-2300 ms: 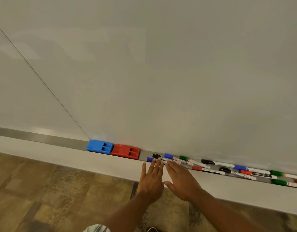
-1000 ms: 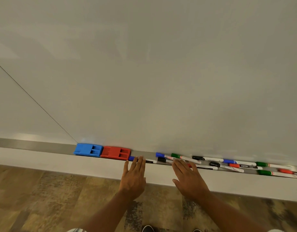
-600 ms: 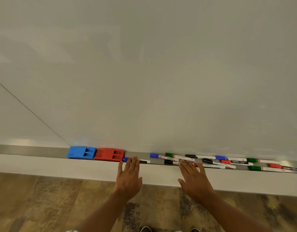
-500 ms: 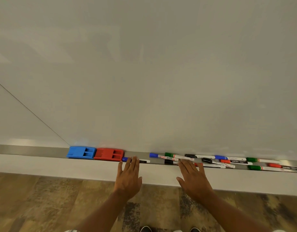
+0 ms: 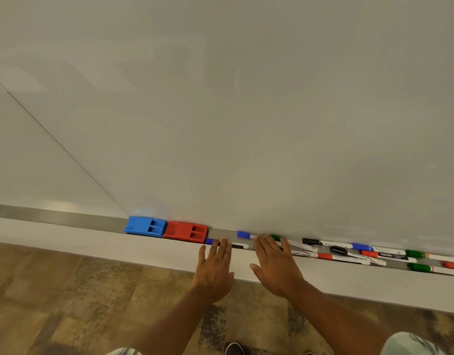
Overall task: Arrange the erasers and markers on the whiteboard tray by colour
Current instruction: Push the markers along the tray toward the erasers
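A blue eraser and a red eraser sit side by side on the metal whiteboard tray. Right of them lie several markers with blue, green, black and red caps, among them a blue-capped marker and a red-capped marker. My left hand lies flat with fingers apart, its fingertips over another blue-capped marker beside the red eraser. My right hand is spread flat too, fingertips resting on the markers near a green cap. Neither hand grips anything.
The large whiteboard fills the view above the tray. A white ledge runs below the tray, and a patterned brown floor lies beneath. A shoe tip shows at the bottom edge.
My left hand slid a blue-capped marker left to the red eraser and stays on it. My right hand has come back left toward the left hand, over the blue and green caps.
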Demonstrator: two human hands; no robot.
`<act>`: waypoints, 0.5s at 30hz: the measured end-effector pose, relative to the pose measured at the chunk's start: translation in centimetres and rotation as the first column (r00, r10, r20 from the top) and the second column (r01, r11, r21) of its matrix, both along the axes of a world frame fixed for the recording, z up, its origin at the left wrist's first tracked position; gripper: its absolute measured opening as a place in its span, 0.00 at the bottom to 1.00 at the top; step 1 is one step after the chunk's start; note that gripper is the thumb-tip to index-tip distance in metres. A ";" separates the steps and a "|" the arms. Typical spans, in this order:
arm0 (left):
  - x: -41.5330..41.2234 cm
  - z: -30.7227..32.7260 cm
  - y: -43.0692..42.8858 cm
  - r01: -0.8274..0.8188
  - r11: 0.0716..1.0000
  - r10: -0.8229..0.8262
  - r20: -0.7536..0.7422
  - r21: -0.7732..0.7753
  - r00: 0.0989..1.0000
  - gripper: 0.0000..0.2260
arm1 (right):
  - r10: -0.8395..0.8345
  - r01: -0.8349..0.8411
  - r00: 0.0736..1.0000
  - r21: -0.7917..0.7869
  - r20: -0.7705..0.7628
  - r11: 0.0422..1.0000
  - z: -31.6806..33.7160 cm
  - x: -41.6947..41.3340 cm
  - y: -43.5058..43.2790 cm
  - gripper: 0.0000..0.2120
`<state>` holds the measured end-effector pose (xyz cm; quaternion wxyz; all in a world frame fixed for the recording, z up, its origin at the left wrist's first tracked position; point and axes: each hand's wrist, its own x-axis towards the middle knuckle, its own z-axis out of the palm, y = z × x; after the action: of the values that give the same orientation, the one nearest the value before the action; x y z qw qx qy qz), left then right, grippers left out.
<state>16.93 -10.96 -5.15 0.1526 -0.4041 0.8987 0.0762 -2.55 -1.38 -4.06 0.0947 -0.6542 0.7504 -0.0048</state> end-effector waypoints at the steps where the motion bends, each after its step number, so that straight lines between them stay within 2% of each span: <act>1: 0.1 -0.1 0.1 0.000 1.000 0.000 0.005 -0.001 1.000 0.38 | 0.003 -0.003 1.000 -0.002 0.009 1.000 -0.1 0.3 -0.4 0.35; 8: 0.2 -0.8 0.1 0.002 1.000 -0.002 0.008 0.021 1.000 0.39 | 0.037 -0.038 0.994 0.006 0.102 0.999 0.1 2.9 -3.6 0.33; 15: 1.4 -1.5 0.3 -0.001 1.000 -0.001 -0.071 -0.023 0.997 0.38 | 0.062 -0.063 0.986 0.000 0.153 0.998 0.1 5.1 -5.2 0.32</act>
<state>18.36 -10.64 -6.63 0.1161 -0.4028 0.9044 0.0802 2.60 -6.59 -3.96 0.1536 -0.6747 0.7202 -0.0499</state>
